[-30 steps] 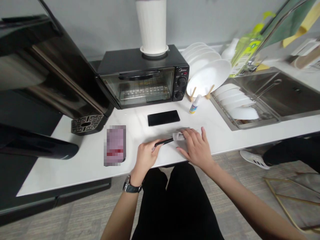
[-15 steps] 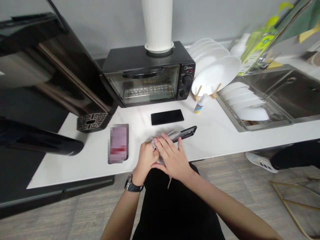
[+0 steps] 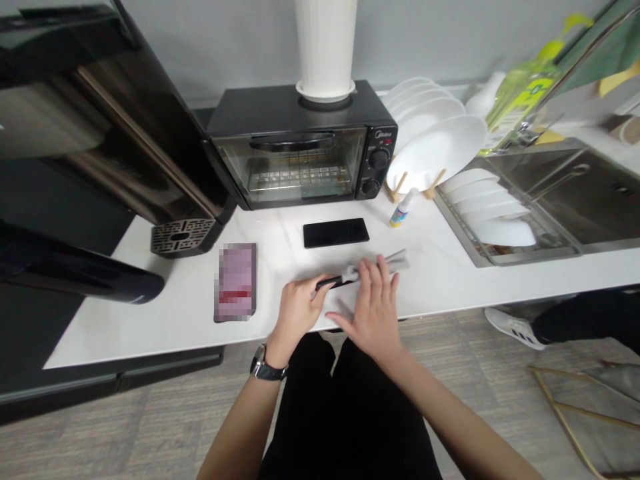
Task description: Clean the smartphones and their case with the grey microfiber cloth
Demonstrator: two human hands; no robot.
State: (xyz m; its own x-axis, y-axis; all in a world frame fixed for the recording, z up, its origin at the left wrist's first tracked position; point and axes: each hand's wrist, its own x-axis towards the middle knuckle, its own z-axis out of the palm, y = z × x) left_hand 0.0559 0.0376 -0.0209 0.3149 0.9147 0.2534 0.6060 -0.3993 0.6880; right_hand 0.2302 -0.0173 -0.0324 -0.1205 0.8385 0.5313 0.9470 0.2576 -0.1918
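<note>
Over the counter's front edge, my left hand [image 3: 299,305] pinches one end of a thin black phone case [image 3: 327,283], which is tilted nearly edge-on. A grey cloth [image 3: 397,261] lies over its other end and hides it. My right hand [image 3: 374,310] presses that cloth with its fingers, its thumb standing apart. Behind my hands a black phone [image 3: 336,233] lies flat, screen up. A small spray bottle [image 3: 401,209] stands to its right. To the left lies another phone [image 3: 236,283] with a blurred pinkish face.
A black toaster oven [image 3: 305,167] bears a white pot [image 3: 327,53]. White plates [image 3: 430,150] stand in a rack beside it, with the sink [image 3: 587,193] at the right. A tall dark machine [image 3: 150,120] stands left. A person's shoe [image 3: 515,328] shows below.
My right hand has slid to the right with the cloth, toward the far end of the phone case, which the cloth now covers. The left hand's end of the case has come into sight.
</note>
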